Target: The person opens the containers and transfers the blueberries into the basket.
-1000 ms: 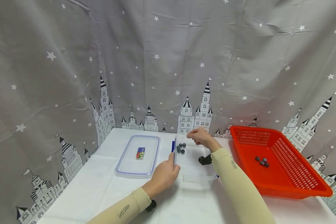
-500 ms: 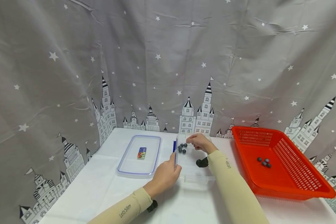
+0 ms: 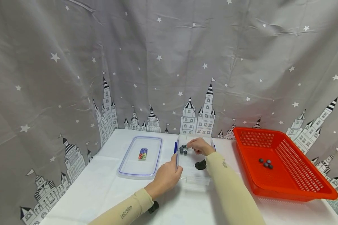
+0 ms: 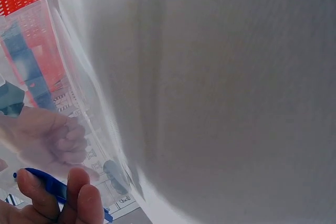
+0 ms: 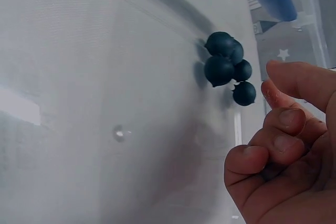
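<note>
The left hand (image 4: 46,203) is cut off at its wrist view's corner, and the label's (image 3: 142,154) print is unreadably small.

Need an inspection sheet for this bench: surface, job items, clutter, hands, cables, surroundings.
Surface: white tabletop.
Job items: clear plastic container, lid off, with five blueberries clustered inside; red plastic basket on the right, holding more blueberries; clear lid flat on the left, bearing a printed label.
Clutter: nothing seen.
Hands: left hand grips the container's left side, fingers at a blue latch; right hand is over the container beside the blueberries, some fingers curled, nothing seen in its grasp.
Cables: nothing seen.
Surroundings: grey curtain behind, printed with stars and castles.
</note>
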`<act>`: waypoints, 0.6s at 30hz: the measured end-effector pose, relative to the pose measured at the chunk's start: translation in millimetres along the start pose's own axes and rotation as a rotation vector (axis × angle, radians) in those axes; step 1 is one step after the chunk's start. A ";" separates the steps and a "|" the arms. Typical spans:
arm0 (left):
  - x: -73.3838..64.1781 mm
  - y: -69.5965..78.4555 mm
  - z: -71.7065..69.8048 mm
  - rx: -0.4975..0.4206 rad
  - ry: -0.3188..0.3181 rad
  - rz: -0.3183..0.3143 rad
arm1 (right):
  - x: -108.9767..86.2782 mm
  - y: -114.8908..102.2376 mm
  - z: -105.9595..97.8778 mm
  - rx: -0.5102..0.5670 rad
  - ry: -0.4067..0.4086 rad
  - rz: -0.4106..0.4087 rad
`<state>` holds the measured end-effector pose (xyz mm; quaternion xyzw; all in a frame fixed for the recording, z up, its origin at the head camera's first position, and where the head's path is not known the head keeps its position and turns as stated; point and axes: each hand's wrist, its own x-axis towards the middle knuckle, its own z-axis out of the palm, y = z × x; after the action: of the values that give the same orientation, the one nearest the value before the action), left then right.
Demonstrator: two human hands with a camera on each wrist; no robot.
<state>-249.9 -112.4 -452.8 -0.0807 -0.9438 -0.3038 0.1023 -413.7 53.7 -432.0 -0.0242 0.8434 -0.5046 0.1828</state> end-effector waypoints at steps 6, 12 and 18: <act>0.1 -0.1 0.7 0.006 0.000 0.002 | 2.3 5.9 3.9 -0.018 -0.009 0.021; 0.4 -0.4 0.9 0.009 0.001 0.005 | 2.9 8.1 6.2 -0.015 0.004 0.031; 0.5 -0.5 0.7 0.008 0.007 0.007 | 4.4 10.3 10.9 -0.044 0.023 0.035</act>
<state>-250.5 -112.3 -453.5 -0.0825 -0.9443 -0.3001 0.1069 -412.7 48.6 -446.7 -0.0074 0.8566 -0.4830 0.1814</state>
